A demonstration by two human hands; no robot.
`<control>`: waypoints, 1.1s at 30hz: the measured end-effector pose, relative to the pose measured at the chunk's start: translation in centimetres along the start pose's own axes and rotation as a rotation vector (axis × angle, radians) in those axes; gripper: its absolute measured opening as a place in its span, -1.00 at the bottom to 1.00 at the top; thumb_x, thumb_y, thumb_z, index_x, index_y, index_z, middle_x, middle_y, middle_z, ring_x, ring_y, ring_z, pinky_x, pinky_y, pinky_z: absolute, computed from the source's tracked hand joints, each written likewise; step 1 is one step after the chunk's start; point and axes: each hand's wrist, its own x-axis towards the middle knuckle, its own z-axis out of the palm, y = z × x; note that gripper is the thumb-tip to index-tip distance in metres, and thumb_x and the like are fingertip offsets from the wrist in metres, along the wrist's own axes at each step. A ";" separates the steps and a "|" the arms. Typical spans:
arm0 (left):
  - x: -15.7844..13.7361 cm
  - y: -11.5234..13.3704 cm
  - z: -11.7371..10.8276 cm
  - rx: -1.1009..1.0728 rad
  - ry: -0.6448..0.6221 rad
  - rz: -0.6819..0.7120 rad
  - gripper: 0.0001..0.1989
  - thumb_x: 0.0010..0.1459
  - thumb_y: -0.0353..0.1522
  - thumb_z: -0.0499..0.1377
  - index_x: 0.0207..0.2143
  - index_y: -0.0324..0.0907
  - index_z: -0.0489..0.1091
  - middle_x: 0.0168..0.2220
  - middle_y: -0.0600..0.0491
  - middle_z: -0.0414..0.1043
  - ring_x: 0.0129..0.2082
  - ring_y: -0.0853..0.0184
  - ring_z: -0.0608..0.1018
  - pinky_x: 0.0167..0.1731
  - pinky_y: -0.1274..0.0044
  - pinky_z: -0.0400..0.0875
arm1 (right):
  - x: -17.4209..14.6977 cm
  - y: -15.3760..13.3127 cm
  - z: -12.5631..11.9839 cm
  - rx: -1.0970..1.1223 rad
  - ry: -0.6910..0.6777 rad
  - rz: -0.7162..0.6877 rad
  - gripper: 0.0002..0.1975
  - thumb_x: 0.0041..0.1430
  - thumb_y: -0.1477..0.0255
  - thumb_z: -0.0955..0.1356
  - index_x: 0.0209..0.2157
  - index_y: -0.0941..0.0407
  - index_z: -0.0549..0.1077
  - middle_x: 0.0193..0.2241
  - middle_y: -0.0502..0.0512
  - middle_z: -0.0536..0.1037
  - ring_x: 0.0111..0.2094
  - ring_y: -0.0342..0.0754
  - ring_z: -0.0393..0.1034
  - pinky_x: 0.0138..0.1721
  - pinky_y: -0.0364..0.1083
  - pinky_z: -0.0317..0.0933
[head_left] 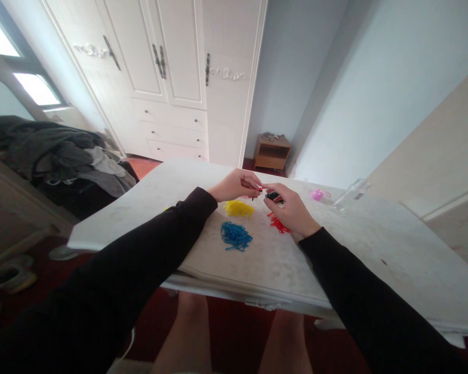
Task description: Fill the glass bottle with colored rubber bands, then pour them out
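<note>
Four colours of thin rubber-band-like loops lie in heaps on the white table (195,182). The blue heap (236,237) is closest to me, and a yellow heap (238,208) sits just beyond it. Red loops (278,223) and black loops (274,196) are under and beside my right hand (294,208), which partly hides them. With fingertips pinched, my left hand (239,184) holds something small, red and black, that looks like rubber bands. My right index fingertip reaches to that spot, while its thumb stays apart below.
A clear plastic bottle or jar (351,195) lies at the table's right, near a small pink object (320,195). Behind the table stand a white wardrobe (179,62) and a small wooden nightstand (272,153). Clothes (58,156) are piled on the left.
</note>
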 end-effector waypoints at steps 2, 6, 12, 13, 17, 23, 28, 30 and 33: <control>0.0 0.0 0.0 -0.007 -0.008 -0.004 -0.69 -0.09 -0.46 0.52 -0.27 -0.33 0.58 -0.40 -0.04 0.66 -0.44 0.38 0.67 -0.42 0.58 0.56 | 0.0 -0.1 -0.1 -0.010 0.002 -0.005 -0.64 0.26 0.42 0.38 0.07 0.08 0.58 0.03 0.22 0.65 -0.02 0.12 0.57 -0.01 0.11 0.46; -0.1 -0.1 0.1 -0.014 -0.021 -0.030 -0.63 -0.11 -0.45 0.53 -0.22 -0.32 0.57 -0.38 -0.03 0.67 -0.42 0.36 0.68 -0.38 0.54 0.59 | 0.2 -0.2 -0.3 -0.017 0.075 0.017 -0.68 0.26 0.42 0.38 0.02 0.10 0.61 0.02 0.23 0.67 -0.02 0.13 0.58 -0.04 0.10 0.47; -0.1 -0.1 0.3 -0.006 -0.035 -0.030 -0.65 -0.15 -0.41 0.56 -0.31 -0.30 0.54 -0.43 0.00 0.65 -0.44 0.38 0.68 -0.37 0.56 0.59 | 0.5 0.2 -1.6 -0.052 0.251 0.140 -0.84 0.23 0.39 0.38 -0.27 0.11 0.62 -0.23 0.18 0.70 -0.24 0.05 0.57 -0.23 0.01 0.43; -0.1 -0.1 0.3 0.002 -0.041 -0.032 -0.65 -0.15 -0.41 0.56 -0.33 -0.30 0.54 -0.42 0.00 0.65 -0.44 0.38 0.68 -0.36 0.56 0.59 | 0.5 0.4 -2.0 -0.061 0.248 0.161 -0.87 0.20 0.40 0.39 -0.34 0.11 0.60 -0.32 0.14 0.69 -0.31 0.03 0.54 -0.26 0.00 0.41; -0.2 -0.1 0.3 0.029 -0.053 -0.042 -0.65 -0.14 -0.40 0.57 -0.34 -0.30 0.53 -0.41 -0.01 0.65 -0.43 0.39 0.68 -0.34 0.55 0.61 | 0.5 0.9 -3.3 -0.060 0.087 0.200 -0.95 0.06 0.48 0.39 -0.44 0.11 0.53 -0.51 0.03 0.58 -0.47 -0.07 0.41 -0.38 -0.07 0.26; -0.3 -0.6 0.2 0.037 -0.070 -0.044 -0.65 -0.12 -0.41 0.56 -0.29 -0.30 0.53 -0.38 -0.05 0.67 -0.39 0.34 0.71 -0.31 0.52 0.63 | 0.1 1.1 -4.0 -0.046 -0.268 0.192 -0.88 -0.05 0.50 0.35 -0.39 0.11 0.49 -0.59 -0.09 0.44 -0.54 -0.14 0.27 -0.46 -0.11 0.10; -0.2 -0.9 0.3 0.031 -0.089 -0.064 -0.63 -0.11 -0.42 0.57 -0.27 -0.32 0.53 -0.37 -0.08 0.68 -0.37 0.31 0.72 -0.26 0.47 0.65 | 0.0 0.8 -4.0 -0.119 -0.336 0.141 -0.92 -0.01 0.47 0.37 -0.41 0.12 0.53 -0.61 -0.10 0.42 -0.55 -0.14 0.27 -0.44 -0.11 0.09; -0.2 -0.8 0.3 0.023 -0.100 -0.074 -0.62 -0.12 -0.42 0.57 -0.27 -0.32 0.53 -0.36 -0.09 0.68 -0.37 0.30 0.72 -0.25 0.46 0.66 | 0.1 0.7 -3.9 -0.147 -0.270 0.133 -0.93 0.04 0.46 0.38 -0.44 0.12 0.54 -0.60 -0.07 0.44 -0.54 -0.14 0.28 -0.44 -0.11 0.10; -0.4 -0.5 0.4 0.012 -0.120 -0.082 -0.61 -0.13 -0.41 0.58 -0.26 -0.31 0.53 -0.36 -0.09 0.69 -0.37 0.29 0.73 -0.28 0.47 0.66 | 0.1 0.6 -3.4 -0.129 -0.146 0.100 -0.91 0.13 0.42 0.41 -0.41 0.13 0.57 -0.56 -0.03 0.50 -0.51 -0.13 0.31 -0.43 -0.10 0.14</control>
